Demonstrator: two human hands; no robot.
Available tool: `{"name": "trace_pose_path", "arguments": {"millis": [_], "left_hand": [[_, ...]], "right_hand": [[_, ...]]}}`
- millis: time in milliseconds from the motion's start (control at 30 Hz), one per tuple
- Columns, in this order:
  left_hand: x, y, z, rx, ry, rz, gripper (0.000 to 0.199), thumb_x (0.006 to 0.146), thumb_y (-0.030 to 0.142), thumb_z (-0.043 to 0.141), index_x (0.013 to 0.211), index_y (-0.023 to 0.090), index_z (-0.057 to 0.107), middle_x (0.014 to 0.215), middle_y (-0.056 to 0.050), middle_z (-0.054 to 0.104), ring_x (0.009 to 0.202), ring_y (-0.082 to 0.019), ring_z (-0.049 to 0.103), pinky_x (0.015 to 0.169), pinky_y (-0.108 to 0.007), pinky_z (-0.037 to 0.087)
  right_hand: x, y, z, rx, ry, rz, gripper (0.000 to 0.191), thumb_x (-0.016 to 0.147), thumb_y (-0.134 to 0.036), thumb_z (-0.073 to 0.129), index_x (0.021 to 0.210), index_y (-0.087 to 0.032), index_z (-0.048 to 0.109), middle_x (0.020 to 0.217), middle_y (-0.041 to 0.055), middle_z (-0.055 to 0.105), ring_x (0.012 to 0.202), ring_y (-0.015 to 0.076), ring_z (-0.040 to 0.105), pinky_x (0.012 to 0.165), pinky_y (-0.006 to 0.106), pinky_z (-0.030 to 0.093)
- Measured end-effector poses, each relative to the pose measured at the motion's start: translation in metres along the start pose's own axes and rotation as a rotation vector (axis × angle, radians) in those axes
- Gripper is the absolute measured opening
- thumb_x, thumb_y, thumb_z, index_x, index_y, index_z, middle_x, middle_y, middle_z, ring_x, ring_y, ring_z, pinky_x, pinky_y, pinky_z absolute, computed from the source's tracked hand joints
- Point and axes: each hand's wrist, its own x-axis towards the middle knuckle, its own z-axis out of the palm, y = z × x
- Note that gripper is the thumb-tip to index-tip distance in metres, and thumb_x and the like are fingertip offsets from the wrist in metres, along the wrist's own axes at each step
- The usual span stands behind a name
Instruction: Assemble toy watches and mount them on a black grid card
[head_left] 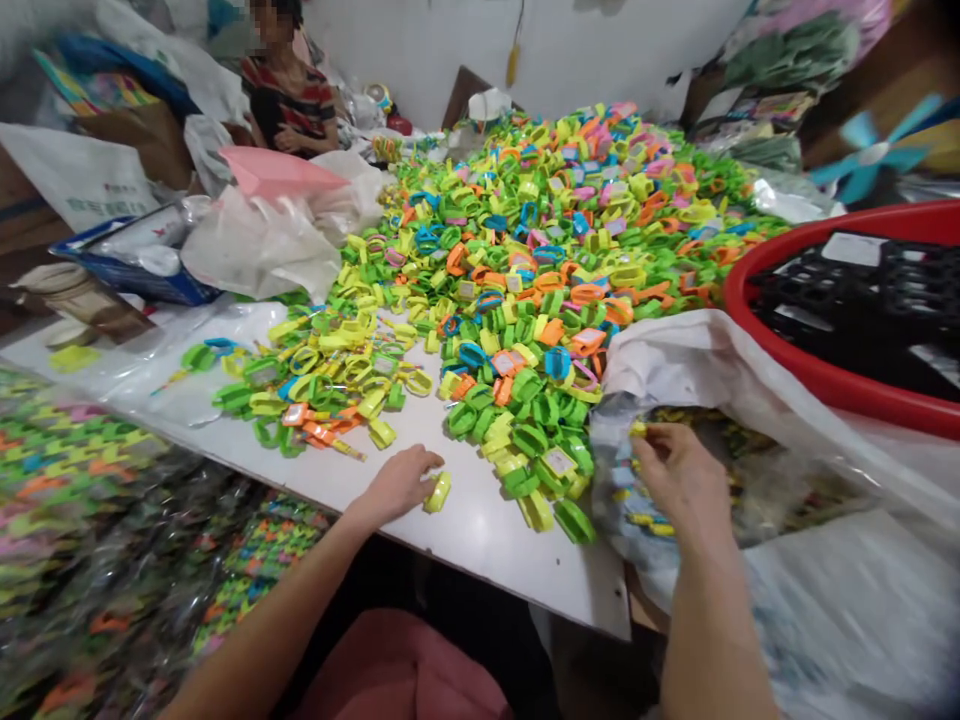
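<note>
My left hand [401, 482] is low over the front of the white table [465, 540]. Its curled fingers are closed at the edge of a yellow toy watch [437, 493]. At the right, my right hand [686, 478] reaches over the mouth of an open plastic bag [694, 345], pinching a small yellow piece [639, 429] whose kind I cannot make out. Yellow and dark items, partly hidden by that hand, lie in the bag. Between my hands spreads the front of a large heap of colourful toy watches [525, 260]; a smaller pile [322, 370] lies left of it.
A red basin [757, 330] with black parts stands at the right, near a blue fan [874, 150]. A blue tray [135, 255] and plastic bags [262, 240] are at the left. Another person [292, 100] sits at the back. Packed colourful goods [67, 470] cover the lower left.
</note>
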Motion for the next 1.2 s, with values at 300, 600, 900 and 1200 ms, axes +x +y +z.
{"name": "trace_pose_path", "arguments": {"millis": [300,600,900,1200], "left_hand": [[-0.013,0.031,-0.003,0.137,0.044,-0.104,0.038,0.087,0.031,0.055,0.120,0.014,0.061,0.113,-0.015,0.069,0.104,-0.028,0.065,0.092,-0.038,0.049],[-0.018,0.033,0.021,-0.140,0.003,-0.007,0.027,0.084,0.027,0.052,0.106,0.018,0.066,0.102,-0.008,0.074,0.095,-0.024,0.068,0.086,-0.033,0.050],[-0.017,0.043,0.022,-0.355,0.062,0.029,0.024,0.079,0.036,0.060,0.092,0.018,0.069,0.090,-0.004,0.074,0.083,-0.020,0.066,0.076,-0.028,0.050],[-0.024,0.042,0.037,-0.152,0.033,0.064,0.020,0.084,0.028,0.056,0.096,0.018,0.069,0.092,-0.005,0.071,0.084,-0.019,0.066,0.078,-0.029,0.050]], "right_hand": [[-0.117,-0.117,0.043,0.621,-0.448,-0.442,0.013,0.086,-0.023,0.057,0.095,-0.021,0.067,0.089,0.0057,0.065,0.079,0.0174,0.061,0.073,0.031,0.049],[-0.106,-0.108,0.066,0.746,-0.486,-0.303,0.017,0.086,-0.023,0.058,0.101,-0.020,0.065,0.098,0.0069,0.066,0.088,0.0188,0.060,0.080,0.035,0.049],[-0.109,-0.097,0.063,0.881,-0.431,-0.288,0.012,0.083,-0.021,0.061,0.093,-0.020,0.067,0.093,0.0054,0.066,0.089,0.0185,0.060,0.083,0.034,0.048],[-0.115,-0.093,0.059,0.961,-0.379,-0.457,0.014,0.090,-0.023,0.054,0.092,-0.021,0.068,0.095,0.0050,0.070,0.092,0.0167,0.062,0.086,0.032,0.048]]}}
